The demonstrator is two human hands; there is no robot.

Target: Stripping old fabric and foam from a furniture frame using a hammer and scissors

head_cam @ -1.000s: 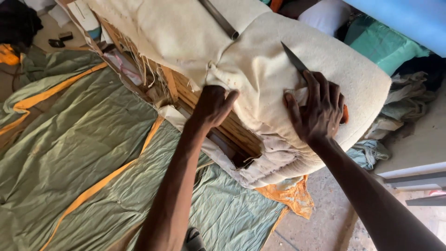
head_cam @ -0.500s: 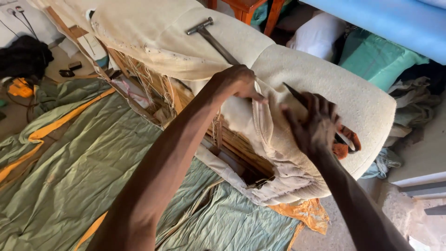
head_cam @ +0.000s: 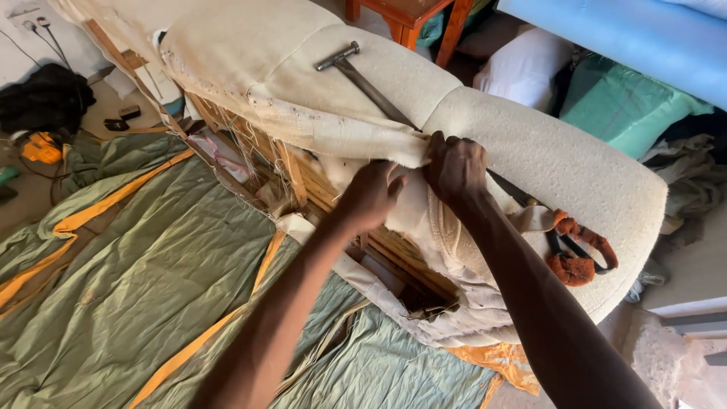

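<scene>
Cream upholstery fabric (head_cam: 363,140) partly stretched over sofa frame (head_cam: 303,182); left hand (head_cam: 371,197) and right hand (head_cam: 457,167) pinch its loose edge; lower edge unfastened.

Single head-worn view, looking steeply down and forward from close above the left hand (head_cam: 371,198) and right hand (head_cam: 456,167) (both forearms enter from the lower edge); the cream upholstered sofa (head_cam: 545,151) fills the upper frame, the green cloth (head_cam: 151,280) the lower left.

Both hands (head_cam: 413,182) now pinch the cream fabric (head_cam: 363,140) together.
</scene>
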